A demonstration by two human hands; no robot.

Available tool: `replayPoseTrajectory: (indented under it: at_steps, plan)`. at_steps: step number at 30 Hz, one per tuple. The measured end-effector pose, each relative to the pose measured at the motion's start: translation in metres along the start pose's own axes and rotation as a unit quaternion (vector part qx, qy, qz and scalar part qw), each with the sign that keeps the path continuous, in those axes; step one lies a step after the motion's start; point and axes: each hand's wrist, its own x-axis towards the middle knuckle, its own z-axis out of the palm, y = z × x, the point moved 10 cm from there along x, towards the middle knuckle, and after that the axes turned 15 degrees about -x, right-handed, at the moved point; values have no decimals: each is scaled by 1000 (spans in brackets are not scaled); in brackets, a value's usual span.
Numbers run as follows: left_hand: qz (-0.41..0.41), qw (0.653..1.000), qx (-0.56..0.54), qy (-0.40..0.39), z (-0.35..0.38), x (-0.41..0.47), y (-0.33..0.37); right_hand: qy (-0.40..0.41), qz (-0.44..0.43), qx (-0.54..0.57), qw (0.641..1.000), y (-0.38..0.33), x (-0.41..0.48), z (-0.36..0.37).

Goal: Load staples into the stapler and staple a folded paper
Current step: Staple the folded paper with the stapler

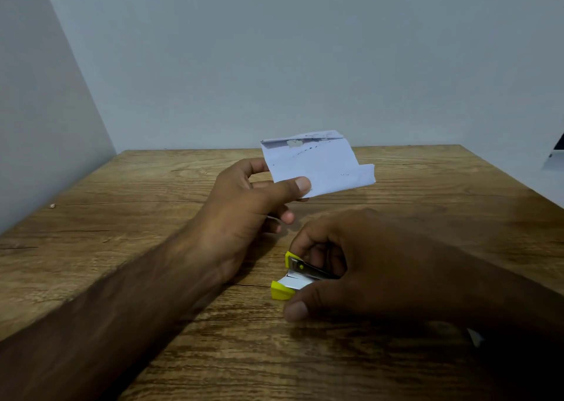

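- We begin at the right hand (366,266), which grips the stapler (297,275). Its fingers curl over the top from the far side and its thumb lies along the near side, so only the tool's front end shows.
- The stapler is small, with yellow plastic at nose and base and a metal channel between. Its jaws stand apart, the upper part tilted up off the base. It sits low over the table (122,217), and we cannot tell whether its base touches the wood.
- Beyond the stapler and a little to its left, the left hand (244,205) pinches the folded paper (320,162) at its lower left corner, thumb on the near face and fingers behind.
- The paper is held up off the table, beyond the stapler and apart from it, its face turned towards us. It is white and creased. A folded strip along the top carries dark marks and a small torn hole.
- The wood-grain table under the stapler runs back to a pale wall (305,64).
- Far to the stapler's left, near the table's edge, we see a small pale scrap (52,206).
- To the stapler's right, under the right wrist, a white bit (474,336) shows, mostly hidden.
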Motion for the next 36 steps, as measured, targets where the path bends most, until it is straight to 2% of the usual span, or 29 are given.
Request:
replayPoseTrajectory:
  at_steps: [3,5,8,11,17,23,30,34,36]
  plan:
    - [-2,1000,-5,11,-3,0,-2,55,-13,-5,998,-1,0,-9]
    - [-6,1000,-12,16,-4,1,-4,127,-26,-18,991,-4,-3,-24]
    - [-14,1000,-17,22,-4,0,-6,233,-25,-42,971,-6,-12,-50]
    - [-18,999,-32,20,-2,0,-7,291,-20,-109,950,-6,-19,-65]
    - [-8,1000,-20,11,2,0,-2,239,11,-224,945,17,-10,-62]
    - [-17,999,9,-26,23,8,-2,297,16,-220,929,43,-14,-74]
    - [-15,967,232,-102,70,47,-9,255,103,-198,941,96,-11,-89]
    - [-31,942,299,-149,110,73,-37,236,170,-202,935,140,-18,-97]
    - [-39,919,345,-187,134,83,-51,229,204,-204,930,166,-25,-101]
